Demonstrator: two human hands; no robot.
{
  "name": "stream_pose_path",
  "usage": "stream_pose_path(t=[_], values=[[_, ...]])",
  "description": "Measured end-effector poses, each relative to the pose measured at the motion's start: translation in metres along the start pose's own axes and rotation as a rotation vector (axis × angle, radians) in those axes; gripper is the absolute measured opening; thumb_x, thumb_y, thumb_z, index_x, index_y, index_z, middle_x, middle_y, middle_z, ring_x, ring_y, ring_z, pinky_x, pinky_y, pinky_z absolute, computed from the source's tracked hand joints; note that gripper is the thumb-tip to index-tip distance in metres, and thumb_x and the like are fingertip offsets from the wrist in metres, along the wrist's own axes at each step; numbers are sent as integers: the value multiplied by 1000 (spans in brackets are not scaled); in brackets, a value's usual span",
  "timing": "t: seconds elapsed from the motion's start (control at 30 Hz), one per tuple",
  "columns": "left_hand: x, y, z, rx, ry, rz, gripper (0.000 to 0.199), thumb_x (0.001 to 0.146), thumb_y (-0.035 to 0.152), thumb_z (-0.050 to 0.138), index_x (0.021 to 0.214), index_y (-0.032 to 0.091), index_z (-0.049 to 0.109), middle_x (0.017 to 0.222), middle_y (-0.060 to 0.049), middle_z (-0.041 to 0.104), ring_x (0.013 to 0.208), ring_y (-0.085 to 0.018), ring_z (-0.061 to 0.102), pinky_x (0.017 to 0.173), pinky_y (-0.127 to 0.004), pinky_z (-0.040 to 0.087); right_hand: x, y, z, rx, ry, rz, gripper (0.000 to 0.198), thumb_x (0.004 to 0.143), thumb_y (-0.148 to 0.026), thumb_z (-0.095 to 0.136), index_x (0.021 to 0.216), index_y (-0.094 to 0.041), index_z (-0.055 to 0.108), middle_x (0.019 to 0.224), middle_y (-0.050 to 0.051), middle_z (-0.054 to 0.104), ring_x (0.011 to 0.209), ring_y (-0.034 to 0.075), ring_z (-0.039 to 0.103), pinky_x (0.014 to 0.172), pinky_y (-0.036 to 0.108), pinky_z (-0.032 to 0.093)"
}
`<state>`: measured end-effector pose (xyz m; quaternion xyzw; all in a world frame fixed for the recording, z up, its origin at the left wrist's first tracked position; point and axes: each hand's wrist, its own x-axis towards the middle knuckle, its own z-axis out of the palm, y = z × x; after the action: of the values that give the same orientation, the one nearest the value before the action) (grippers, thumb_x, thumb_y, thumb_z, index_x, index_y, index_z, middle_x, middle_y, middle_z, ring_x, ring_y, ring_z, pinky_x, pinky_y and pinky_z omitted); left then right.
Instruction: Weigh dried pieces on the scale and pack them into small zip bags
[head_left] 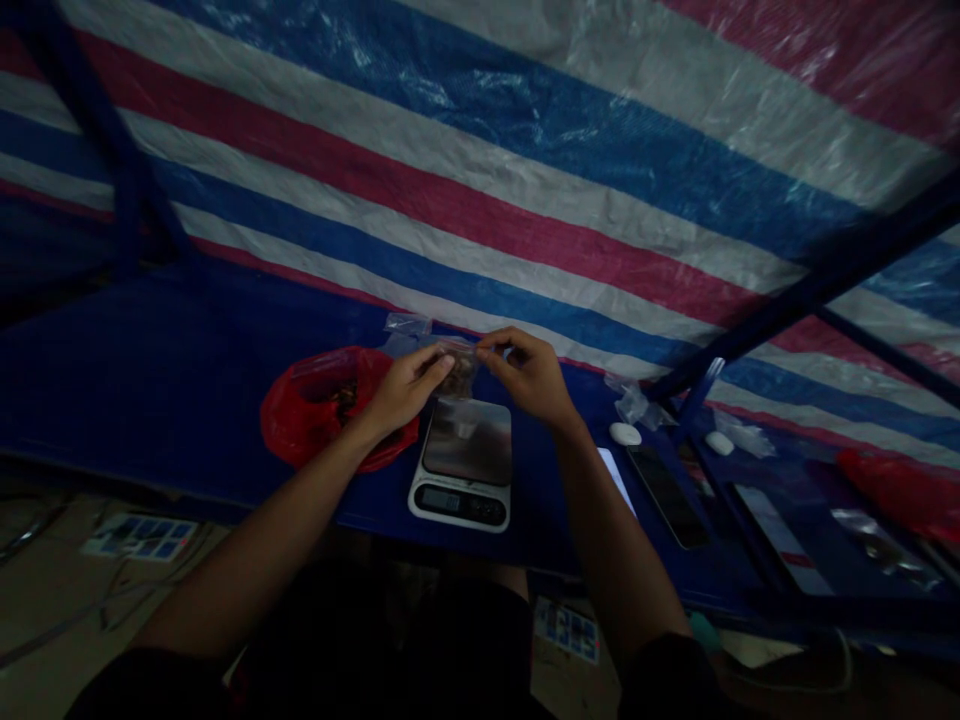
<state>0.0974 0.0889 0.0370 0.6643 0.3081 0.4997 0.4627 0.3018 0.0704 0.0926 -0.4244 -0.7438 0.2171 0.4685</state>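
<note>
Between my two hands is a small clear zip bag (459, 372) with brownish pieces inside, too dim to name. My left hand (411, 385) pinches its left side with the thumb across the front. The fingertips of my right hand (529, 372) are closed at its upper right corner. Just below the bag stands a white digital scale (418, 497) with a bare metal plate (469, 445) and a lit display. Left of the scale, partly behind my left forearm, an open red plastic bag (289, 420) holds dark brownish bits.
Clear plastic bags (409, 323) lie behind my left hand. On the right are a white oval object (625, 434), a dark phone (667, 495), crumpled clear plastic (637, 405) and blue metal bars (810, 280). A striped tarp (480, 200) hangs behind the blue table (150, 370).
</note>
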Motion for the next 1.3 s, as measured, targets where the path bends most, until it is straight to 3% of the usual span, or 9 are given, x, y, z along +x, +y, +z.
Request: stream_pose_path(t=[0.1, 0.2, 0.43, 0.6, 0.83, 0.97, 1.3], values=[[8, 4, -1, 2, 8, -8, 56, 92, 67, 67, 110, 16, 80, 108, -8, 82, 101, -29, 76, 93, -40, 62, 1, 7, 2, 55, 128, 35, 20, 88, -39, 79, 99, -23, 79, 88, 2, 75, 66, 14, 55, 59, 30, 43], [17, 10, 0, 13, 27, 7, 55, 91, 67, 68, 109, 17, 82, 107, -7, 83, 99, -28, 76, 91, -38, 62, 2, 16, 3, 116, 215, 52, 29, 86, -44, 82, 106, -23, 79, 92, 3, 76, 70, 15, 58, 60, 29, 44], [49, 4, 10, 5, -39, 29, 61, 82, 71, 76, 108, 16, 82, 106, -10, 83, 97, -27, 76, 90, -37, 61, -9, 44, 7, 152, 284, 148, 36, 90, -56, 74, 91, -21, 76, 85, 3, 73, 71, 16, 58, 64, 29, 47], [55, -10, 18, 88, 47, 33, 57, 85, 70, 75, 100, 16, 84, 101, -11, 84, 95, -27, 76, 90, -37, 59, -19, 59, 13, 141, 351, 151, 32, 91, -52, 72, 89, -20, 74, 88, 3, 73, 80, 18, 63, 71, 30, 50], [44, -16, 23, 88, 79, -30, 56, 86, 66, 75, 109, 16, 85, 112, -11, 84, 105, -30, 78, 98, -40, 60, -27, 70, 21, 235, 391, 199, 35, 88, -56, 75, 93, -21, 74, 92, 4, 75, 86, 19, 67, 82, 33, 56], [45, -21, 24, 37, 35, -69, 60, 79, 64, 83, 114, 15, 83, 114, -13, 83, 103, -29, 78, 97, -39, 61, -29, 70, 24, 210, 359, 192, 35, 92, -57, 71, 91, -22, 70, 91, 4, 72, 88, 19, 67, 84, 34, 57], [46, -25, 20, 99, 39, -47, 44, 81, 60, 83, 97, 18, 85, 97, -9, 84, 88, -26, 77, 86, -37, 63, -31, 80, 33, 310, 269, 211, 40, 91, -62, 71, 98, -23, 72, 105, 6, 70, 92, 20, 69, 81, 36, 63]])
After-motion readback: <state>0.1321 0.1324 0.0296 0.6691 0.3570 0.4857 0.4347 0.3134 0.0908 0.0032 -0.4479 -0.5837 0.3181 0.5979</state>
